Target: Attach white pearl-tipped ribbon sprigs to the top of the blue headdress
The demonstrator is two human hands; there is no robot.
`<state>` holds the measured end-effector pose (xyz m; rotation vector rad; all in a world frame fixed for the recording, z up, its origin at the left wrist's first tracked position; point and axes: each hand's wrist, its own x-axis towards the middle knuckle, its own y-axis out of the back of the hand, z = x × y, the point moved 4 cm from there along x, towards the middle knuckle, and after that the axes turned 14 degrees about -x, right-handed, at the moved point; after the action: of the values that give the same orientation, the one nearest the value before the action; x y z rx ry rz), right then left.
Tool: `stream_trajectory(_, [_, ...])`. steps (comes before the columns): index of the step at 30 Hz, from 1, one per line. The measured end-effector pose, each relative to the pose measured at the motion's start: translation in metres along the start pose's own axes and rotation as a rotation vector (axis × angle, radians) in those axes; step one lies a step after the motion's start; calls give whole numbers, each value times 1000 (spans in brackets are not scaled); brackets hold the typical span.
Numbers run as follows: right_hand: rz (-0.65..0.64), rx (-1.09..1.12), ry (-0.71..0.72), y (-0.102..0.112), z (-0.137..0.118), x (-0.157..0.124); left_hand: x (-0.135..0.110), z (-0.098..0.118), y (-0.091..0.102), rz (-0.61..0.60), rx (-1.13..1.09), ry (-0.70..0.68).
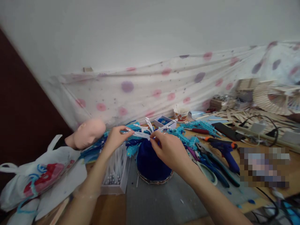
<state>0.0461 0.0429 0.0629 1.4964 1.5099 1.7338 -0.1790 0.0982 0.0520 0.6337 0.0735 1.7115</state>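
A dark blue velvet cap [150, 162] with a beaded rim stands on the grey mat [150, 203]. Several white ribbon-like strips with pearl-like tips fan out above its top. My left hand [117, 137] pinches the outer, beaded end of one white strip [140, 135], pulled out to the left. At the strip's inner end, just over the cap, the thumb and fingers of my right hand [167, 148] are closed on it. Whether the strips are fixed to the cap is hidden by that hand. Below my left hand, a white box [123, 188] holds more white strips with silvery beads.
Turquoise beaded pieces [201, 125] lie behind the cap. To the right are pliers [215, 164], scissors [207, 172] and a blue glue gun [225, 153]. A mannequin head [87, 134] and a plastic bag [44, 175] are at left. A paper cup [181, 114] stands near the wall.
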Motion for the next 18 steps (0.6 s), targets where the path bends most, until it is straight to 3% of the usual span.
stream_trajectory(11, [-84,-124,-15,-24,-24,53,10,10,-13,-62,-125,-108])
stream_trajectory(18, [-195,-32,61,-39,-24,73,6,17,-19,-143,-168,-216])
